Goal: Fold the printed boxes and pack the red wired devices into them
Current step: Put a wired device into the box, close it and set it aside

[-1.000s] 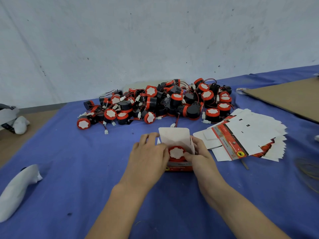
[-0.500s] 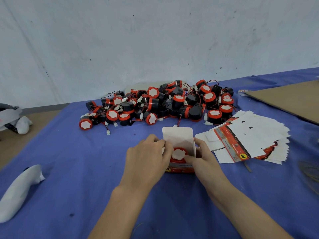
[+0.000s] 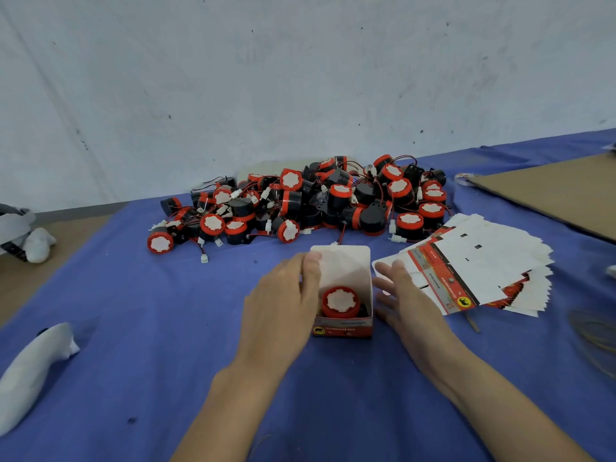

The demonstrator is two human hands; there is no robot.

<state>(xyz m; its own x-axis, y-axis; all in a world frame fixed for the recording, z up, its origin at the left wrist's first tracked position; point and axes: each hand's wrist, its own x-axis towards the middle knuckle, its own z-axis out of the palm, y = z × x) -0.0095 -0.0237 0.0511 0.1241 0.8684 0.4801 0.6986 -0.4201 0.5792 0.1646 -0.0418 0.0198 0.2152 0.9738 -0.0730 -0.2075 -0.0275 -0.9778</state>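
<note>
An open printed box (image 3: 346,328) stands on the blue cloth with its white lid flap up. A red wired device (image 3: 340,301) with a white face lies inside it. My left hand (image 3: 280,305) rests against the box's left side, fingers flat along the wall and flap. My right hand (image 3: 403,301) sits just right of the box, fingers straight and spread, holding nothing. A heap of several red and black wired devices (image 3: 300,201) lies behind the box. A fanned stack of flat printed boxes (image 3: 473,265) lies to the right.
A brown cardboard sheet (image 3: 560,188) covers the far right of the table. A white plastic object (image 3: 30,371) lies at the near left. White bundled items (image 3: 30,238) sit beyond the table's left edge. A wall rises right behind the heap.
My right hand has drawn back from the device and now lies open beside the box. The device sits lower in the box. My left hand stays on the box's left side.
</note>
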